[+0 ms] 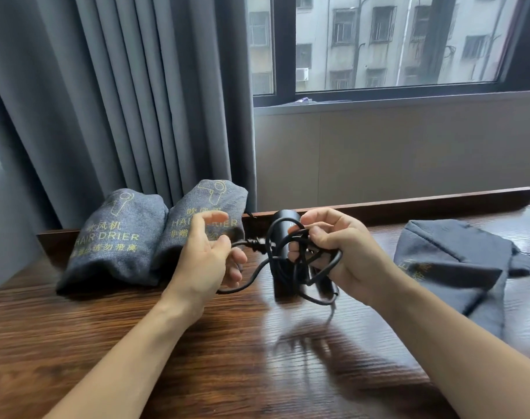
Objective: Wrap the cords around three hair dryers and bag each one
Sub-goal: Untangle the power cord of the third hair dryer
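While two filled bags point(155, 234) sit parked aside, we wrap the third hair dryer point(283, 237).
Right hand point(333, 249) fingers clamp dryer and coils; left hand point(206, 255) pinches cord point(245, 244) taut.

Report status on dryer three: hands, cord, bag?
Left hand pinching cord; right hand gripping hair dryer, loops loose. Empty bag flat at right. Nothing in the way.

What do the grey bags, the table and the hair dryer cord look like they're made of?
Filled bags: grey woven cloth, matte and heathered, with yellow printing. Table: dark wood or wood-look laminate, glossy, grain lines and window glare showing. Cord: smooth black rubber or plastic sheath, probably, bending in soft loops.
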Demonstrator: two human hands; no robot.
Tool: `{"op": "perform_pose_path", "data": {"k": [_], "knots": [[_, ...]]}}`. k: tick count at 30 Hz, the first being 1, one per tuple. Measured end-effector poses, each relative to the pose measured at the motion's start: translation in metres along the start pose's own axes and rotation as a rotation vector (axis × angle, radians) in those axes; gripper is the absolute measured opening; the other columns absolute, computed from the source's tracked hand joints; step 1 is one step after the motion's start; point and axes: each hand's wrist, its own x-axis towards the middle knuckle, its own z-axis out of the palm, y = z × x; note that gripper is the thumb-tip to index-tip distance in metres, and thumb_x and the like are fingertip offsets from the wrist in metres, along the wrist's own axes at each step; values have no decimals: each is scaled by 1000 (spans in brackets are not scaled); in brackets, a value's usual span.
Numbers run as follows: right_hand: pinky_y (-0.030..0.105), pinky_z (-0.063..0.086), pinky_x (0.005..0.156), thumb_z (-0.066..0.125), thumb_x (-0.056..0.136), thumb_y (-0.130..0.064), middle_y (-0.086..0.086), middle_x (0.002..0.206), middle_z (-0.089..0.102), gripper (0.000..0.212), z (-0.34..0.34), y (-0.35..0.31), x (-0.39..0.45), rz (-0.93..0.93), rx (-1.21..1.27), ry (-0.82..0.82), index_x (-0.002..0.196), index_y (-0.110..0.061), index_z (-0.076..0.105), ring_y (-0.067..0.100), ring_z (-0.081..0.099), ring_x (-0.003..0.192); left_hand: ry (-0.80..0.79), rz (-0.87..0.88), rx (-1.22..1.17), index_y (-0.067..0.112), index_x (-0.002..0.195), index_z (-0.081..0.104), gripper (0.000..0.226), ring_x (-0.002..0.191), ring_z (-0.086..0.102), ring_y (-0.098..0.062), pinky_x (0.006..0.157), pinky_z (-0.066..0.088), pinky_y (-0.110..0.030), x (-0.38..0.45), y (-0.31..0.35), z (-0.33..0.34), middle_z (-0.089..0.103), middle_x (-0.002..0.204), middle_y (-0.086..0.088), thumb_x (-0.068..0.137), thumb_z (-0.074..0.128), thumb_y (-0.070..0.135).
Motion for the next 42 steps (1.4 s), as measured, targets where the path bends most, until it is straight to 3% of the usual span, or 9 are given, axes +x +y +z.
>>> {"op": "perform_pose_path", "data": {"k": [6,11,16,21,24,28,35,39,42], "knots": [[42,63,71,45,98,16,23,95,70,32,2,7,1,-5,-31,-26,87,-5,66,36,69,76,-116,-93,-81,13,82,75,30,61,59,-18,54,51,-31,-5,9,2,66,79,-9,102,52,11],[50,62,83,44,95,19,26,101,66,44,2,8,-1,-15,-60,-71,69,-10,64,36,70,85,-98,305,637,28,68,74,48,96,66,-6,83,54,-31,-10,-2,-2,68,95,11,71,68,76],[42,60,85,40,94,23,25,95,71,54,3,9,-2,-51,-200,-107,65,-9,72,34,72,88,-80,428,583,25,71,72,23,93,66,-5,80,56,-34,-10,-8,3,67,100,14,82,73,45],[28,56,78,53,89,13,-5,88,73,43,2,18,0,-409,-964,-72,81,-18,81,13,70,89,-116,287,275,19,85,79,11,79,72,-12,76,59,-30,-10,-3,8,76,90,0,92,76,10],[34,53,84,66,85,-8,-9,101,62,18,1,28,-1,-657,-1249,-96,92,-21,75,15,61,97,-116,161,108,3,87,75,10,72,72,-36,71,62,-49,-10,-2,13,74,84,-20,95,71,7],[48,52,92,74,84,-26,-2,122,55,21,2,38,-4,-612,-1349,-89,104,-30,71,25,55,112,-140,77,-76,-7,87,69,12,72,69,-33,62,65,-39,-11,-1,15,69,91,-34,97,65,0],[47,51,101,81,87,-25,2,134,52,27,5,40,-6,-542,-1159,-86,112,-34,76,26,56,121,-242,51,-233,8,78,69,22,70,70,-24,63,65,-40,-14,3,16,71,86,-14,97,60,-1],[50,48,102,86,80,-30,-2,132,53,18,8,35,-4,-424,-1156,-98,95,-36,78,26,54,123,-273,61,-154,6,78,70,20,75,71,-21,61,64,-38,-16,2,19,76,97,-5,95,63,-2],[55,45,98,80,78,-34,2,130,56,12,6,34,-4,-486,-1334,-101,89,-31,76,30,51,121,-221,110,-21,9,77,75,12,88,74,-17,78,64,-41,-10,-1,18,77,109,-1,90,76,9]]}}
